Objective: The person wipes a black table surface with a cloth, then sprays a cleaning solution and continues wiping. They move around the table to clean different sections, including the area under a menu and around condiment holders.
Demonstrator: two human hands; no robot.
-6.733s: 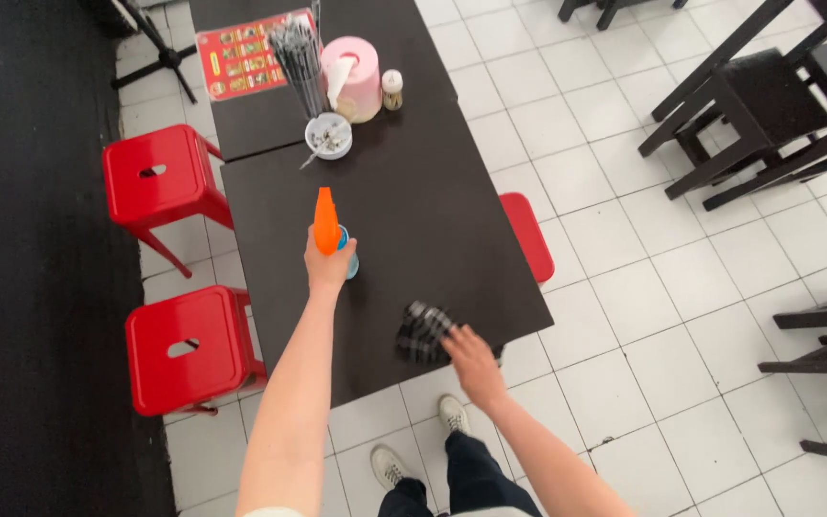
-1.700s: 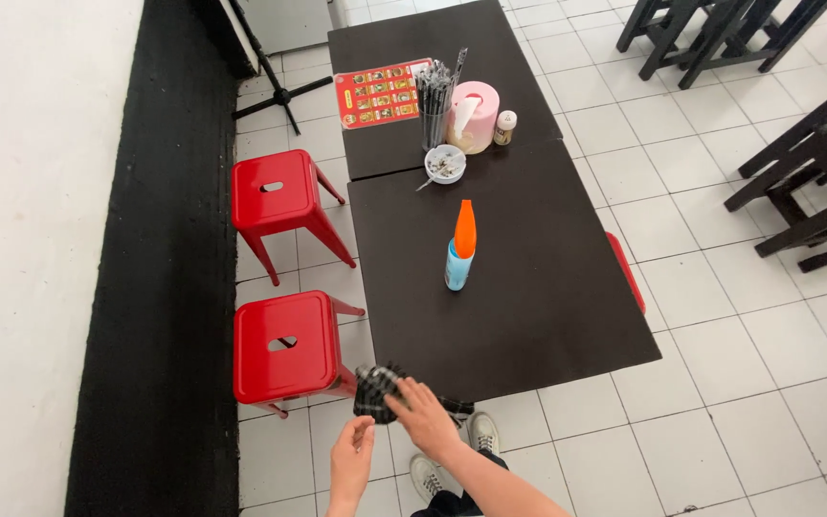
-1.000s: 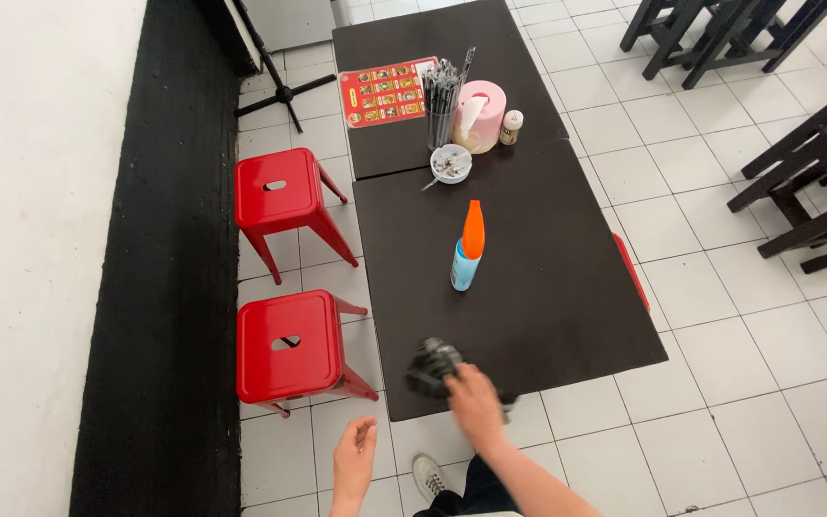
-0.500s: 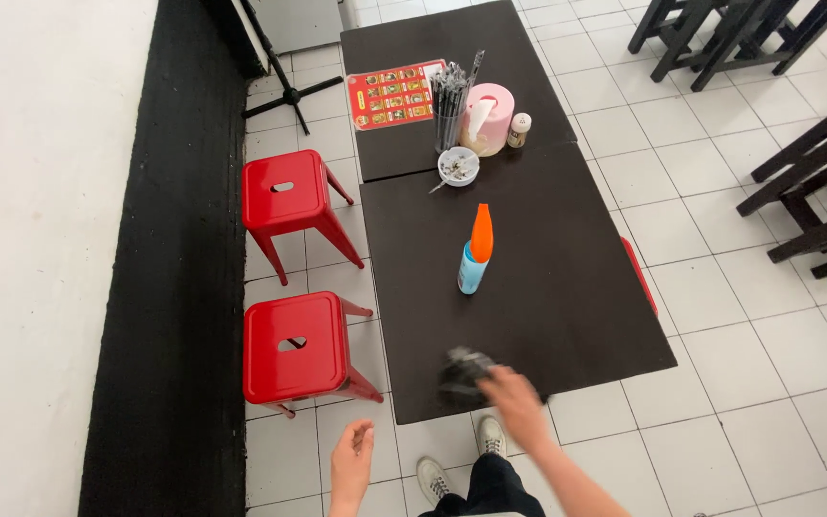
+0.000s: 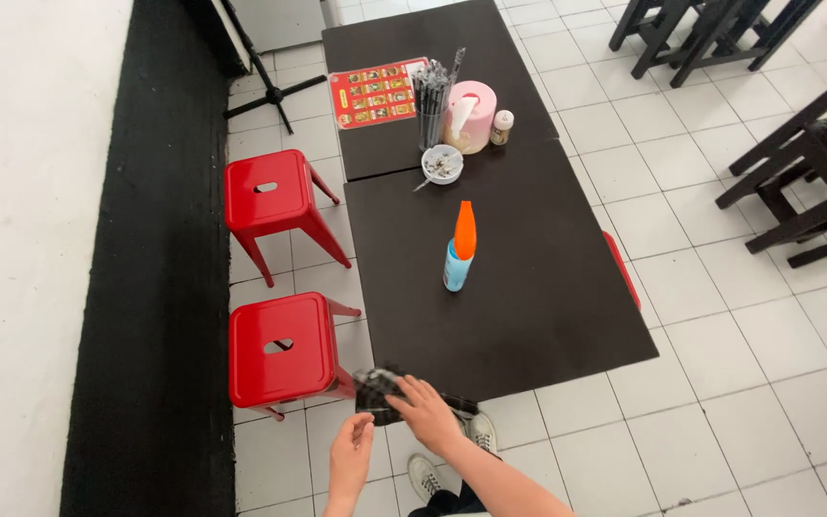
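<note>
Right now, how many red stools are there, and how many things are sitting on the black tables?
Red stools: 3 (far, near, one part hidden behind the table)
Spray bottle: 1
Small bowl: 1
Pink tissue holder: 1
Holder of sticks: 1
Small jar: 1
Red menu card: 1
Total: 9

Black table (image 5: 528, 297) — spray bottle (image 5: 458, 247), small bowl (image 5: 441, 165), pink holder (image 5: 471, 116).
</note>
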